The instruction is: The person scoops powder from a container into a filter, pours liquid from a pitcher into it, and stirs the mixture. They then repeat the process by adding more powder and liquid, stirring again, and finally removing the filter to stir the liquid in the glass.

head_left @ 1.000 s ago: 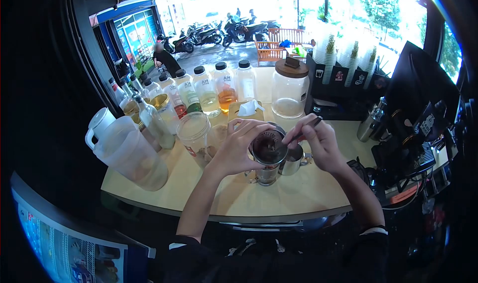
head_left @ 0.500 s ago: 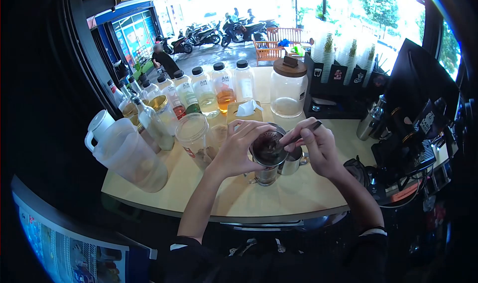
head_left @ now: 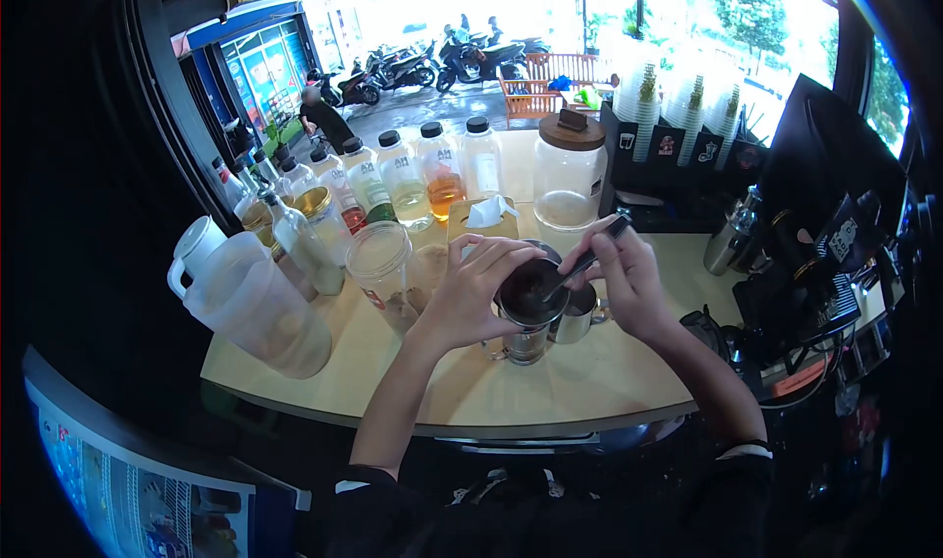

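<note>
My left hand (head_left: 471, 298) wraps round the rim of a round metal strainer or cup (head_left: 531, 307) with dark contents. This vessel sits over a glass mug (head_left: 526, 346) on the counter. Between the thumb and fingers of my right hand (head_left: 626, 278) is a spoon (head_left: 582, 263) with a dark handle, its lower end inside the vessel. Just right of the mug stands a small metal pitcher (head_left: 575, 324), partly covered by my hands. A clear plastic tub (head_left: 381, 263) is left of my left hand.
A large pitcher (head_left: 257, 303) stands at the left of the counter (head_left: 471, 401). Behind are several bottles (head_left: 401, 180), a tissue box (head_left: 481, 226) and a wooden-lidded jar (head_left: 568, 175). Stacked cups (head_left: 640, 111) and a steel bottle (head_left: 734, 232) are at right. A person (head_left: 324, 118) is outside.
My right hand has shifted slightly, and the spoon handle is raised and tilted differently in the vessel. My left hand stays on the rim.
</note>
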Motion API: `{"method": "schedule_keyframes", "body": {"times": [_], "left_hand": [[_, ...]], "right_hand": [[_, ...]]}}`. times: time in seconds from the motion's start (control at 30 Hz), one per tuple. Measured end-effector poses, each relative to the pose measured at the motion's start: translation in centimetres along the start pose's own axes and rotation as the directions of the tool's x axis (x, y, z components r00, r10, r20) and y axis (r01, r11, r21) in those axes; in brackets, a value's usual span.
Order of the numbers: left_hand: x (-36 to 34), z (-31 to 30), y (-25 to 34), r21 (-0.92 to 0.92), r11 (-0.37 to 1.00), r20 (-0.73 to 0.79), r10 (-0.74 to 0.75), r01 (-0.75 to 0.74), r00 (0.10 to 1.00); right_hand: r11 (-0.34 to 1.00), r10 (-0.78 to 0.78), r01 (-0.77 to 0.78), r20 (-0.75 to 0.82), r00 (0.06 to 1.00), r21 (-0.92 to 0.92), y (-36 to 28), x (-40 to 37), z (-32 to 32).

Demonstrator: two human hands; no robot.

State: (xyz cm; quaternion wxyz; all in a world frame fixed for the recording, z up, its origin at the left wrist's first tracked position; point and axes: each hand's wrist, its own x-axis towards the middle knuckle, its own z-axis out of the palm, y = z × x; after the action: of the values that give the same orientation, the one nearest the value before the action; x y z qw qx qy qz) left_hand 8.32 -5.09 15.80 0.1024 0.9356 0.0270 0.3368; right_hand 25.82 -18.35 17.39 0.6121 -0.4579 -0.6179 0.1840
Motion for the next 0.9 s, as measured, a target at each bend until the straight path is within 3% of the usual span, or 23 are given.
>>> {"method": "schedule_keyframes", "body": {"times": [0.1, 0.17, 0.4, 0.47, 0.5, 0.57, 0.7, 0.8, 0.87, 0.9], "left_hand": [[0.0, -0.1, 0.1, 0.006, 1.000, -0.028, 0.011, -0.011, 1.000], [0.0, -0.1, 0.2, 0.012, 1.000, -0.053, 0.025, -0.025, 0.998], [0.0, -0.2, 0.2, 0.013, 1.000, -0.023, 0.008, -0.008, 1.000], [0.1, -0.1, 0.2, 0.000, 1.000, -0.012, 0.011, -0.011, 1.000], [0.1, 0.0, 0.1, -0.016, 1.000, -0.016, 0.007, -0.007, 1.000], [0.0, 0.0, 0.2, -0.030, 1.000, -0.022, 0.000, -0.001, 1.000], [0.1, -0.1, 0.4, -0.011, 1.000, -0.028, 0.014, -0.014, 1.000], [-0.2, 0.0, 0.2, -0.005, 1.000, -0.020, 0.007, -0.007, 1.000], [-0.3, 0.1, 0.1, -0.006, 1.000, -0.010, 0.003, -0.003, 1.000], [-0.2, 0.1, 0.1, 0.000, 1.000, -0.023, 0.003, -0.003, 1.000]], "right_hand": [[0.998, -0.029, 0.034, -0.103, 0.994, 0.050, -0.4, 0.1, 0.0], [1.000, -0.004, 0.004, -0.012, 1.000, 0.017, -0.4, -0.2, 0.3], [0.994, -0.089, 0.089, 0.007, 0.996, -0.069, -1.3, 0.3, -0.5], [0.986, -0.012, 0.036, 0.146, 0.989, -0.164, -1.8, 0.1, -0.2], [0.986, -0.012, 0.036, 0.145, 0.989, -0.165, -1.8, 0.2, -0.3], [0.995, -0.096, 0.096, 0.009, 0.995, -0.029, -1.6, 0.4, -0.3], [0.999, -0.032, 0.032, -0.026, 0.999, 0.018, -0.9, -0.3, 0.6], [0.997, -0.031, 0.031, 0.011, 0.999, -0.071, -0.4, -0.7, 0.4], [0.998, -0.014, 0.009, -0.077, 0.997, -0.065, -0.6, -0.6, 0.0], [1.000, 0.009, -0.007, -0.087, 0.996, 0.028, -1.0, -0.6, 0.1]]}}
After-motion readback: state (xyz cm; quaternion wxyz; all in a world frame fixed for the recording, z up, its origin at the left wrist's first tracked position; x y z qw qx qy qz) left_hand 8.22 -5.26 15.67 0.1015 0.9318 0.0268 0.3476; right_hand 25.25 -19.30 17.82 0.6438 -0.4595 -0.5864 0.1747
